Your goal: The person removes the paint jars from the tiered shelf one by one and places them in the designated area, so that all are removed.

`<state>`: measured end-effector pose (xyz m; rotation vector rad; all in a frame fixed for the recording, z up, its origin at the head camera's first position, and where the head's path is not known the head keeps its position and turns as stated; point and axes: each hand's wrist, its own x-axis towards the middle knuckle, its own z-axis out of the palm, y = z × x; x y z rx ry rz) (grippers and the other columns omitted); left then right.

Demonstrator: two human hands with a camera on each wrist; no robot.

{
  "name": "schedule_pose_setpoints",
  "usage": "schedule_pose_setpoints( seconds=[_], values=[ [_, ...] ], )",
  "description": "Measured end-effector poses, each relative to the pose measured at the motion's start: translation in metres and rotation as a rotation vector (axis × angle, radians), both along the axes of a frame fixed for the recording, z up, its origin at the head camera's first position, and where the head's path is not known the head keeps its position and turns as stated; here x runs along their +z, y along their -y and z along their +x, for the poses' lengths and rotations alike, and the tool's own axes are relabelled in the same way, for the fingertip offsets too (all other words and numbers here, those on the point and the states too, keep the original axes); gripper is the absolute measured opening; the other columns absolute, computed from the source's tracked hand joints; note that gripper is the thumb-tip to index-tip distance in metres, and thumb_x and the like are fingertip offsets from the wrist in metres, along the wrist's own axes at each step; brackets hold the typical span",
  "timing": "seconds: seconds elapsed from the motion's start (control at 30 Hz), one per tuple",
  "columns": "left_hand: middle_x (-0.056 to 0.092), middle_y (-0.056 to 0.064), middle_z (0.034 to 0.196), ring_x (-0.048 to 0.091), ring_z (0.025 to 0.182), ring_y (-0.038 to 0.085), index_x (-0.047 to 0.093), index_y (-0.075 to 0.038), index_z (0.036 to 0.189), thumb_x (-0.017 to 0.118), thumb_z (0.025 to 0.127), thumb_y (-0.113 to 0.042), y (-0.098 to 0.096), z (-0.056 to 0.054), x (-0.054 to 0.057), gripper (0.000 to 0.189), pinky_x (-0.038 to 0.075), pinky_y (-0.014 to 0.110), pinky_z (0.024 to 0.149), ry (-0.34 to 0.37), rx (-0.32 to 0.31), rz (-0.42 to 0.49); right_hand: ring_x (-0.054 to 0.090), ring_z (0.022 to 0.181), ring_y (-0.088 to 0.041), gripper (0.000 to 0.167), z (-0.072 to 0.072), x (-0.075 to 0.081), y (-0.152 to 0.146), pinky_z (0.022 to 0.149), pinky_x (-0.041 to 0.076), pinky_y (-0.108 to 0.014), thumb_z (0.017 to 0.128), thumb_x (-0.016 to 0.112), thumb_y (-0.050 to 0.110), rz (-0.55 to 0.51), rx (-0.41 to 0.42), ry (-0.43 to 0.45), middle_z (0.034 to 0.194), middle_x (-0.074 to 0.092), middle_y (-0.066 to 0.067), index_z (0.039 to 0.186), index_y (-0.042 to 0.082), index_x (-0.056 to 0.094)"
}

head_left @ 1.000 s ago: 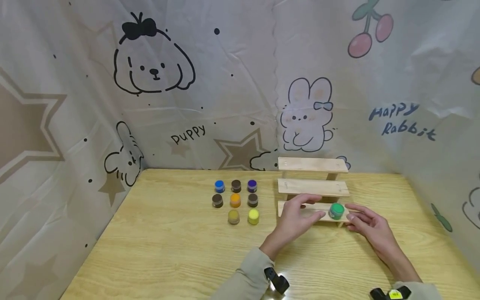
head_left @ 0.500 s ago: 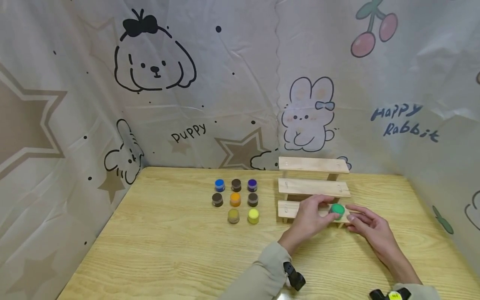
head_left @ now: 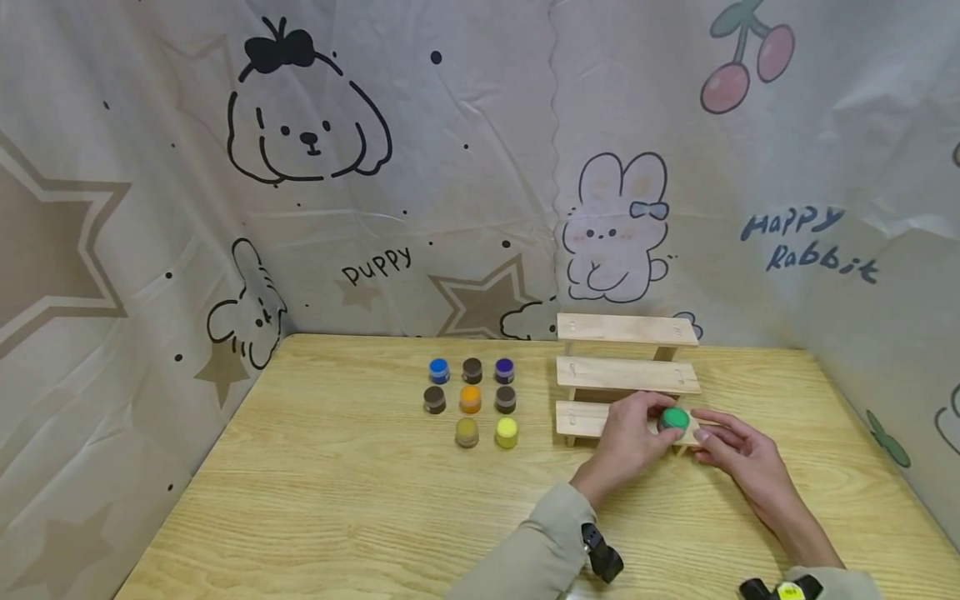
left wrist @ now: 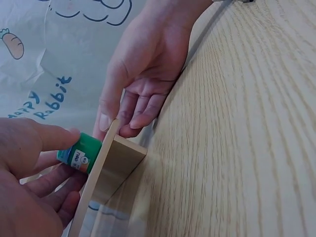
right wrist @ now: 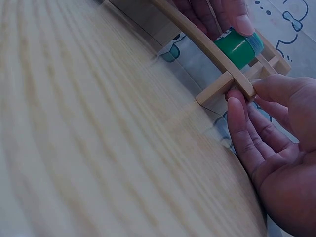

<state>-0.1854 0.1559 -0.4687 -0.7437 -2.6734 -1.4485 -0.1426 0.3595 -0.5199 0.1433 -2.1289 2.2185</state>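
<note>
A small green paint jar (head_left: 675, 418) stands upright near the right end of the lowest step of a three-step wooden shelf (head_left: 581, 416). My left hand (head_left: 628, 435) pinches the jar from the left; in the left wrist view its thumb lies against the labelled jar (left wrist: 85, 153). At the step's right end, my right hand (head_left: 750, 465) grips the board, with the thumb at its edge and fingers below, as the right wrist view shows on the wooden board (right wrist: 210, 47). The far side of the jar is partly hidden by my left fingers.
Left of the shelf, several paint jars stand in rows on the wooden table (head_left: 322, 475), among them a blue jar (head_left: 439, 371), an orange jar (head_left: 470, 399) and a yellow jar (head_left: 507, 432). A printed curtain (head_left: 480, 192) hangs behind the table.
My left hand has moved right to the green jar and its fingers have closed around it. My right hand stays at the shelf's end.
</note>
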Motion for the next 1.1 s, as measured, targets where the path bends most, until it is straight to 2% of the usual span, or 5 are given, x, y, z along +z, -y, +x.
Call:
schedule_pose_setpoints(
  seconds=[0.13, 0.37, 0.53, 0.77, 1.1],
  values=[
    [0.069, -0.012, 0.111, 0.060, 0.102, -0.003, 0.074, -0.015, 0.118, 0.082, 0.090, -0.017, 0.002, -0.001, 0.001, 0.029, 0.045, 0.008, 0.086, 0.006, -0.002, -0.011, 0.072, 0.095, -0.008, 0.036, 0.000, 0.000, 0.001, 0.079, 0.060, -0.029, 0.102, 0.062, 0.006, 0.007, -0.004, 0.004, 0.113, 0.074, 0.007, 0.138, -0.001, 0.059],
    [0.070, -0.013, 0.111, 0.061, 0.101, -0.004, 0.075, -0.016, 0.115, 0.083, 0.089, -0.019, 0.016, -0.006, 0.003, 0.027, 0.045, 0.008, 0.085, 0.006, -0.051, -0.030, 0.072, 0.096, -0.009, 0.039, 0.000, 0.000, 0.001, 0.079, 0.061, -0.029, 0.102, 0.063, 0.004, -0.010, 0.000, 0.016, 0.114, 0.074, 0.004, 0.140, -0.003, 0.057],
    [0.070, -0.012, 0.106, 0.061, 0.092, -0.006, 0.075, -0.014, 0.113, 0.083, 0.088, -0.016, 0.030, -0.009, 0.004, 0.027, 0.048, 0.010, 0.082, 0.029, -0.078, 0.035, 0.071, 0.097, -0.008, 0.040, 0.000, 0.001, 0.000, 0.079, 0.060, -0.029, 0.102, 0.062, 0.003, -0.034, 0.014, 0.018, 0.116, 0.074, 0.004, 0.141, -0.004, 0.056],
    [0.070, -0.011, 0.100, 0.060, 0.090, -0.004, 0.075, -0.013, 0.112, 0.083, 0.087, -0.014, 0.052, -0.008, 0.006, 0.026, 0.049, 0.011, 0.075, 0.059, -0.117, 0.130, 0.072, 0.097, -0.010, 0.039, 0.000, 0.001, -0.001, 0.081, 0.060, -0.029, 0.102, 0.060, 0.000, -0.053, 0.030, 0.007, 0.119, 0.073, 0.004, 0.141, -0.003, 0.056],
    [0.069, -0.010, 0.107, 0.060, 0.097, -0.002, 0.074, -0.012, 0.115, 0.082, 0.088, -0.013, 0.094, -0.002, 0.011, 0.028, 0.054, 0.024, 0.089, 0.068, -0.133, 0.189, 0.072, 0.096, -0.011, 0.040, 0.001, 0.001, -0.001, 0.081, 0.060, -0.030, 0.102, 0.062, 0.001, -0.050, 0.020, 0.013, 0.118, 0.073, 0.003, 0.141, -0.003, 0.056]
  ],
)
